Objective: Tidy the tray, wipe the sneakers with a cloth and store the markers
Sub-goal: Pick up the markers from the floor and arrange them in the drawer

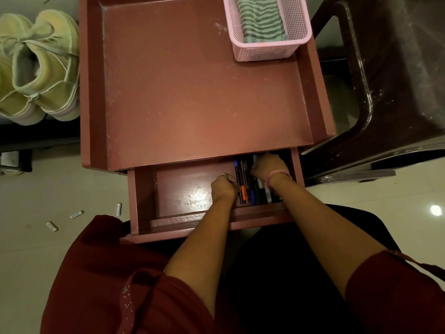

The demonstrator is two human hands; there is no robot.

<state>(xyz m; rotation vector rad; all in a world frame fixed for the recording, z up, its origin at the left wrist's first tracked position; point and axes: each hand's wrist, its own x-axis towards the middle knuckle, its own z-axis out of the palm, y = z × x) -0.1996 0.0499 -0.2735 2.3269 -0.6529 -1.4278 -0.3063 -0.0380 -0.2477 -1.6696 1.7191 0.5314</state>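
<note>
Several markers (246, 189), among them blue, orange, green and black ones, lie side by side in the right part of the open drawer (183, 191). My left hand (224, 186) sits with curled fingers against the left side of the bundle. My right hand (266, 166), with a pink band at the wrist, curls over the markers' far ends. Above the drawer is the reddish-brown tray top (192, 92). A green striped cloth (260, 20) lies in a pink basket (267, 54) at its back right corner. Pale yellow-green sneakers (41, 68) stand on the left.
A dark brown plastic stool (397, 68) stands close to the tray's right side. Three small batteries (76, 214) lie on the pale floor to the left of the drawer. My lap in dark red clothing is right under the drawer's front.
</note>
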